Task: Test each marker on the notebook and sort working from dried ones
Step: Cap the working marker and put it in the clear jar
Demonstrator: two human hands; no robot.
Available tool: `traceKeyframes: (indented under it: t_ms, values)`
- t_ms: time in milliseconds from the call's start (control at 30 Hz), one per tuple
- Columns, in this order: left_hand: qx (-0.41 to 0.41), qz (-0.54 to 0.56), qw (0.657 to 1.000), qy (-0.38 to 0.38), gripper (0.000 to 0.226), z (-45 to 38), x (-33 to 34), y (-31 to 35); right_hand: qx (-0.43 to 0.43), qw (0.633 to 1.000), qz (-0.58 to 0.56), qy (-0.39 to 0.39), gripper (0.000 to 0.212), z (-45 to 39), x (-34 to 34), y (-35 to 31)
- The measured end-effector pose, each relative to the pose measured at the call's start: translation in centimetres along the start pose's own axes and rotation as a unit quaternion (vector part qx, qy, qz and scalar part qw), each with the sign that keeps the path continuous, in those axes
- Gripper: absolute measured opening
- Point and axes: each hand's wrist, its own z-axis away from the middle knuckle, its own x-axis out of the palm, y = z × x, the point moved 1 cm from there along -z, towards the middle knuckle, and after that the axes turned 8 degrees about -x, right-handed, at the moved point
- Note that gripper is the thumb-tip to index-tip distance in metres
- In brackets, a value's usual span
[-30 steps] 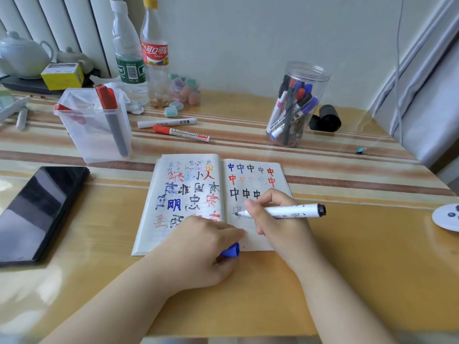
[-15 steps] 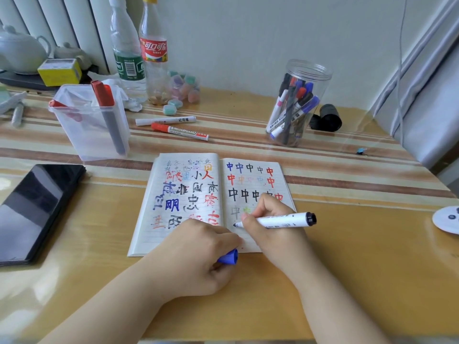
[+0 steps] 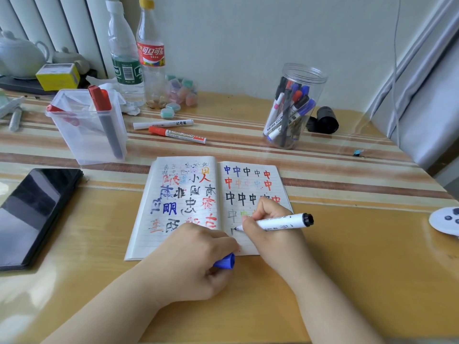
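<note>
An open notebook (image 3: 183, 207) full of coloured characters lies in front of me. My right hand (image 3: 270, 227) grips a white marker (image 3: 280, 222) with its tip on the lower right page, beside a short dark stroke. My left hand (image 3: 196, 259) rests on the notebook's bottom edge and holds a blue cap (image 3: 224, 261). A round clear jar (image 3: 293, 108) at the back right holds several markers. A square clear tub (image 3: 87, 130) at the left holds red-capped markers. Two loose markers, one white (image 3: 162, 124) and one with a red cap (image 3: 177, 135), lie behind the notebook.
A black phone (image 3: 34, 214) lies at the left. Two plastic bottles (image 3: 136, 53), small pastel erasers (image 3: 171, 110), a yellow box (image 3: 58, 75) and a white teapot (image 3: 19, 55) stand at the back. A black roll (image 3: 325, 120) sits by the jar, and a white disc (image 3: 445, 220) at the right edge.
My right hand has moved the marker down the right page to a lower line, where a short dark stroke now shows. My left hand stays put with the blue cap.
</note>
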Motion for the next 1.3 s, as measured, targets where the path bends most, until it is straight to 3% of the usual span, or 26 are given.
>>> traceKeyframes:
  t_ms: [100, 400, 600, 767, 1033, 1133, 1300]
  values:
    - [-0.008, 0.010, 1.000, -0.005, 0.031, 0.0, -0.1, 0.0, -0.004, 1.000, 0.011, 0.027, 0.037, -0.1, -0.2, 0.1]
    - [-0.016, 0.017, 1.000, -0.008, 0.030, -0.1, -0.1, 0.0, -0.017, 0.999, -0.011, -0.031, 0.032, 0.3, -0.1, -0.1]
    - [-0.018, 0.020, 1.000, -0.007, 0.031, -0.1, -0.1, 0.0, -0.009, 1.000, -0.006, 0.022, 0.042, 0.0, -0.4, -0.1]
    - [-0.018, 0.018, 1.000, -0.007, 0.031, 0.0, -0.1, 0.0, 0.002, 1.000, -0.019, 0.009, 0.034, -0.1, -0.1, 0.3]
    - [-0.019, 0.019, 1.000, -0.010, 0.030, 0.0, -0.3, 0.1, 0.001, 0.999, -0.009, -0.032, 0.039, 0.1, -0.5, -0.1]
    - [-0.007, 0.041, 0.999, -0.012, 0.027, 0.1, -0.8, 0.2, -0.002, 1.000, -0.020, -0.007, 0.040, 0.1, -0.5, -0.1]
    - [-0.017, 0.137, 0.986, 0.094, 0.032, 0.2, -1.8, -0.4, -0.001, 0.985, -0.151, 0.084, 0.037, -0.2, -1.4, -1.1]
